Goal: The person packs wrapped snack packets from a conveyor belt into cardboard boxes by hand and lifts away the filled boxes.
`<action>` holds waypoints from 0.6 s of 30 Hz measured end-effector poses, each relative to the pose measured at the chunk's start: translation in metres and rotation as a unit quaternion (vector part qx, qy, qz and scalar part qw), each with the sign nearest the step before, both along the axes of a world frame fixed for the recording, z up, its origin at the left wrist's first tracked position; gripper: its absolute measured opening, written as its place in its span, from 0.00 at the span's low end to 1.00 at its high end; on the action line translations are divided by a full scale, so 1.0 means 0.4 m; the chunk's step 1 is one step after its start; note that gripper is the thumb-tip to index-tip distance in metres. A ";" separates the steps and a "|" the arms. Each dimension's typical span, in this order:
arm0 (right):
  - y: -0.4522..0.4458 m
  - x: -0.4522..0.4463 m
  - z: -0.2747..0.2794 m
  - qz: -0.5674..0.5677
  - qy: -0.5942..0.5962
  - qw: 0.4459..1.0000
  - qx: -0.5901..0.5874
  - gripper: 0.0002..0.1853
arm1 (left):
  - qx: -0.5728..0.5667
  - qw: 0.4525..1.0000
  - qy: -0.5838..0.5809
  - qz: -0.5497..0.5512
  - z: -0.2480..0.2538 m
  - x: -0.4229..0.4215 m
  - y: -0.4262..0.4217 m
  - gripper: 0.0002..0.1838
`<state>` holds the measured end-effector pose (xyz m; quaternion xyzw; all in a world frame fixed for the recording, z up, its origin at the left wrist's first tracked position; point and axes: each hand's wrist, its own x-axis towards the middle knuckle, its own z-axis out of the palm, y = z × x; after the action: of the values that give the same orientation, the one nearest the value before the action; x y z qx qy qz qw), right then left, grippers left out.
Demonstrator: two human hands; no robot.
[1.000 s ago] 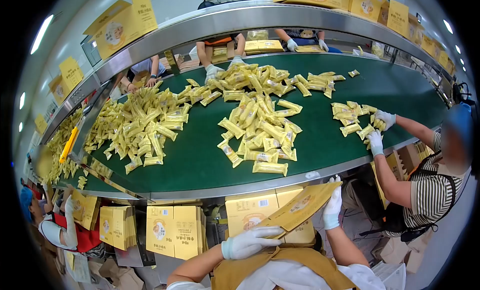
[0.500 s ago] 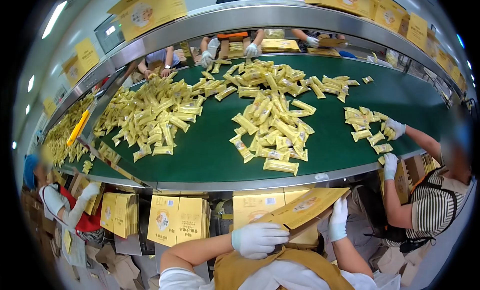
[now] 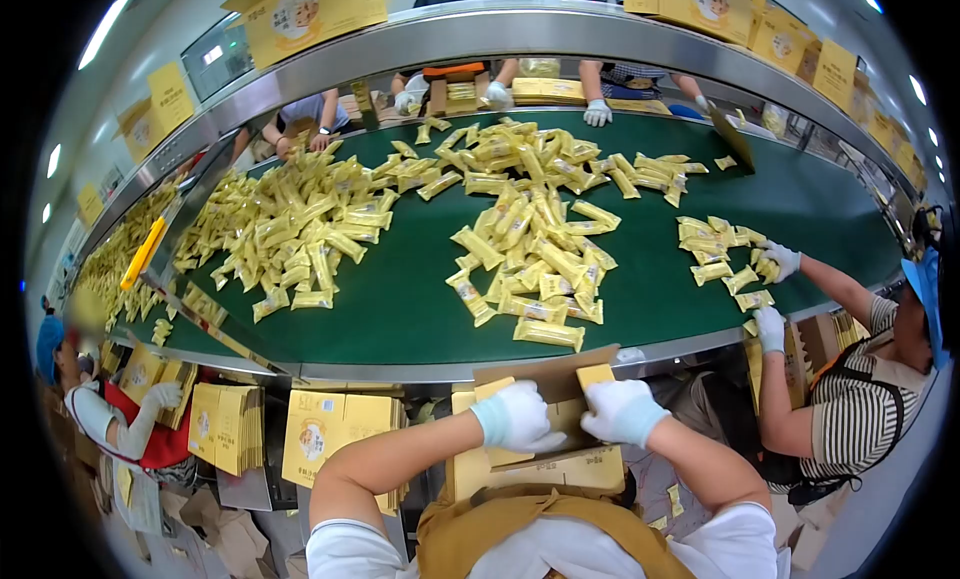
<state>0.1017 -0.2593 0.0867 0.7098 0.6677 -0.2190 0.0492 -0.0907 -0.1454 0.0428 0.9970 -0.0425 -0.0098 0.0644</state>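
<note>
In front of my chest is a yellow cardboard carton, its top open with brown inner faces and side flaps showing. My left hand, in a white glove, is closed at the carton's left side. My right hand, gloved too, is closed on the right side, just below a raised yellow flap. Both hands cover part of the carton. Beyond it, on the green conveyor belt, lies a heap of yellow wrapped snack packets; one packet lies near the belt's front edge.
Flattened cartons are stacked to my left. A metal rail above the belt carries more cartons. A co-worker in stripes handles packets at right; another in a red apron stands at left. Others work across the belt.
The carton, tilted and flat-looking before, is now opened out in front of me. Both hands moved up, and the right moved inward. Across the belt, a co-worker's hand now rests on its edge.
</note>
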 end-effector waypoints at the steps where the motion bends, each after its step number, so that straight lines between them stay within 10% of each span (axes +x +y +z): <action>1: 0.014 0.007 0.008 0.022 0.016 0.999 -0.022 0.24 | 0.000 1.000 0.025 -0.009 -0.001 0.017 -0.006 0.28; 2: 0.028 0.015 0.016 0.044 0.034 0.997 -0.045 0.30 | 0.000 0.984 0.178 0.023 0.003 0.037 -0.014 0.22; 5: 0.034 0.066 0.029 0.099 0.111 0.985 -0.088 0.44 | 0.074 0.978 -0.196 0.008 0.001 0.032 0.011 0.18; 7: -0.003 0.104 0.017 0.072 0.191 0.979 -0.030 0.47 | 0.081 0.954 -0.187 0.218 0.026 0.011 -0.015 0.37; 10: -0.054 0.108 0.007 -0.031 0.287 0.957 0.011 0.64 | 0.020 0.942 -0.164 0.293 0.078 0.018 0.004 0.29; 13: -0.087 0.094 -0.076 -0.087 0.097 0.956 0.262 0.74 | -0.143 0.936 -0.066 0.316 0.157 0.034 -0.002 0.24; 16: -0.078 0.078 -0.194 -0.236 0.248 0.919 0.196 0.81 | -0.221 0.949 -0.050 0.218 0.131 0.040 0.020 0.22; 18: -0.064 0.061 -0.252 -0.286 0.517 0.786 0.183 0.78 | -0.112 0.973 -0.001 0.200 0.079 0.031 -0.037 0.45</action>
<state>0.1259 -0.2850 -0.0139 0.6441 0.3875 -0.4308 -0.4993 -0.0785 -0.1600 0.0746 0.9716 0.1570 0.0087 0.1767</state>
